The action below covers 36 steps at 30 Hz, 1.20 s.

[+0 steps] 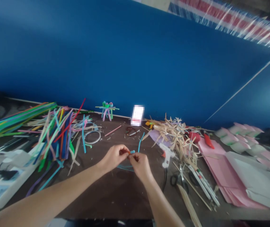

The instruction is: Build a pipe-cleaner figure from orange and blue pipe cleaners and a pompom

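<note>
Near the middle of the dark table, my left hand [116, 156] and my right hand [140, 163] meet fingertip to fingertip, both closed in a pinch. Between them shows a short piece of blue pipe cleaner [132, 152], with a small orange bit beside it at the left fingertips. A thin blue curve [124, 168] shows below the hands; whether it joins the held piece I cannot tell. Just beyond my right hand lies a loose blue pipe cleaner [141, 142]. The fingers hide most of what they grip.
Piled pipe cleaners [61, 135] and a white power strip [9, 183] are on the left. Right of my hands lie a white glue gun [166, 156], black-handled scissors [181, 178], dry straw-like strips [172, 132] and pink sheets [220, 170]. A blue wall [116, 63] stands behind.
</note>
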Tool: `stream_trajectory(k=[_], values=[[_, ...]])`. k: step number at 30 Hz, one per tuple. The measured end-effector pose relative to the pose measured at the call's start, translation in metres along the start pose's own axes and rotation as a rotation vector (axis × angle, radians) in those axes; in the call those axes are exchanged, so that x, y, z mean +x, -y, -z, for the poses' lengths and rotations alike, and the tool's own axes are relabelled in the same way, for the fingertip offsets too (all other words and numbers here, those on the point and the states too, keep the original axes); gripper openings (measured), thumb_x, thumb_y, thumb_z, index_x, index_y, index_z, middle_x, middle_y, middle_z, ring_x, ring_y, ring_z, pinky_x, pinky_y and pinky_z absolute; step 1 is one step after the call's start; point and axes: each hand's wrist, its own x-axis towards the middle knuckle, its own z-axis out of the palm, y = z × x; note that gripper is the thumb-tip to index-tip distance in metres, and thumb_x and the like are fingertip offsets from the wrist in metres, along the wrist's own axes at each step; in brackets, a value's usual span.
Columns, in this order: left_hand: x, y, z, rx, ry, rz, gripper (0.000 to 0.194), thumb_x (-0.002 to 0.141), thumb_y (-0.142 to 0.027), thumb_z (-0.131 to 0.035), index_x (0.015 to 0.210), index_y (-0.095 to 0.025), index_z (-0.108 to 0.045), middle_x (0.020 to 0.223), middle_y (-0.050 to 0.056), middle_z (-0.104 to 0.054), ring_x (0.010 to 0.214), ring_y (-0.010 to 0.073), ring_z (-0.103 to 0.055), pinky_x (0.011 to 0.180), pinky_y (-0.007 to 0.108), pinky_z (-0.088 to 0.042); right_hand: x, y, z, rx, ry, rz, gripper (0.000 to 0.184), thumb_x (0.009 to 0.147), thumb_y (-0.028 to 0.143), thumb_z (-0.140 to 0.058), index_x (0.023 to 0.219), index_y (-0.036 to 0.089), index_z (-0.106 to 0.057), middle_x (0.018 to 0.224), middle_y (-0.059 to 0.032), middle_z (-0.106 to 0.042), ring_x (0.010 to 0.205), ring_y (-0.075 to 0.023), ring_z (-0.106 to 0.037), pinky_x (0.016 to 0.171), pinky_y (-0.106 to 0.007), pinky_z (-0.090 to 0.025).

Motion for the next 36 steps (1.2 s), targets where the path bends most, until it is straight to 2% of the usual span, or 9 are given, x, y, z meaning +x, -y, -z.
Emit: stream_trajectory(k=[4, 8, 13, 17, 21, 24, 27, 30, 36], values=[[0.002, -0.004, 0.004, -0.154, 0.112, 0.11, 0.023, 0.069, -0.023, -0.051, 0.086, -0.012, -0.062, 0.069, 0.002, -0.065, 0.06, 0.0131, -0.056, 0.055, 0.021, -0.041, 0.001, 0.0, 0.003, -0.016, 0.004, -0.011, 0.024, 0.071, 0.027, -0.048, 0.056, 0.012, -0.059, 0.046, 0.0042, -0.043, 0.045, -0.0071, -0.033, 0.043, -0.018, -0.025], [0.001, -0.008, 0.007, -0.113, 0.166, 0.121, 0.023, 0.07, -0.026, -0.052, 0.083, -0.013, -0.066, 0.064, 0.001, -0.065, 0.059, 0.0132, -0.056, 0.054, 0.02, -0.04, 0.0, 0.002, 0.004, -0.047, 0.007, 0.007, 0.024, 0.071, 0.026, -0.048, 0.056, 0.012, -0.06, 0.047, 0.0036, -0.045, 0.045, -0.0074, -0.036, 0.043, -0.018, -0.026], [0.001, -0.008, 0.008, 0.08, 0.072, 0.02, 0.02, 0.071, -0.025, -0.051, 0.075, -0.014, -0.067, 0.068, 0.002, -0.067, 0.065, 0.0153, -0.058, 0.058, 0.02, -0.041, -0.003, 0.005, 0.005, -0.109, 0.011, 0.005, 0.024, 0.072, 0.028, -0.047, 0.057, 0.013, -0.06, 0.047, 0.0032, -0.048, 0.044, -0.0083, -0.04, 0.043, -0.018, -0.028], [0.001, -0.005, 0.008, 0.254, -0.007, -0.075, 0.019, 0.072, -0.022, -0.05, 0.072, -0.016, -0.068, 0.068, 0.002, -0.065, 0.064, 0.0134, -0.057, 0.058, 0.019, -0.039, -0.01, 0.012, 0.007, -0.264, 0.008, 0.054, 0.017, 0.072, 0.022, -0.047, 0.065, 0.016, -0.061, 0.055, 0.0016, -0.056, 0.049, -0.01, -0.048, 0.048, -0.018, -0.032], [0.001, 0.001, 0.007, 0.389, 0.011, -0.195, 0.017, 0.071, -0.016, -0.05, 0.07, -0.017, -0.067, 0.068, 0.002, -0.062, 0.062, 0.0119, -0.056, 0.058, 0.019, -0.038, -0.014, 0.022, 0.014, -0.501, -0.009, 0.136, 0.013, 0.072, 0.018, -0.048, 0.07, 0.019, -0.061, 0.063, -0.0007, -0.062, 0.055, -0.0119, -0.054, 0.053, -0.019, -0.032], [0.0, 0.003, 0.006, 0.457, 0.051, -0.295, 0.019, 0.07, -0.011, -0.048, 0.071, -0.017, -0.066, 0.068, 0.002, -0.06, 0.065, 0.0124, -0.056, 0.06, 0.02, -0.038, -0.011, 0.028, 0.022, -0.577, -0.021, 0.193, 0.012, 0.073, 0.019, -0.049, 0.073, 0.019, -0.061, 0.069, -0.0025, -0.064, 0.061, -0.0135, -0.056, 0.057, -0.02, -0.033], [-0.002, 0.001, 0.007, 0.485, 0.099, -0.37, 0.02, 0.072, -0.009, -0.047, 0.075, -0.017, -0.065, 0.07, 0.002, -0.059, 0.067, 0.0128, -0.056, 0.061, 0.021, -0.039, -0.002, 0.028, 0.03, -0.505, -0.008, 0.198, 0.011, 0.073, 0.021, -0.05, 0.073, 0.019, -0.061, 0.067, -0.0017, -0.063, 0.06, -0.0131, -0.055, 0.056, -0.02, -0.033], [-0.005, -0.004, 0.009, 0.437, 0.117, -0.427, 0.018, 0.075, -0.012, -0.047, 0.076, -0.017, -0.064, 0.072, 0.002, -0.059, 0.069, 0.0126, -0.056, 0.062, 0.021, -0.039, 0.009, 0.021, 0.034, -0.319, 0.048, 0.132, 0.014, 0.072, 0.023, -0.05, 0.068, 0.017, -0.062, 0.059, 0.0006, -0.059, 0.055, -0.0112, -0.051, 0.052, -0.019, -0.033], [-0.007, -0.005, 0.008, 0.276, 0.009, -0.306, 0.015, 0.076, -0.015, -0.049, 0.072, -0.016, -0.063, 0.067, 0.001, -0.058, 0.062, 0.0104, -0.053, 0.056, 0.019, -0.037, 0.011, 0.003, 0.026, -0.083, 0.245, -0.073, 0.022, 0.074, 0.023, -0.044, 0.062, 0.014, -0.06, 0.04, 0.0069, -0.04, 0.037, -0.0063, -0.033, 0.04, -0.017, -0.023]])
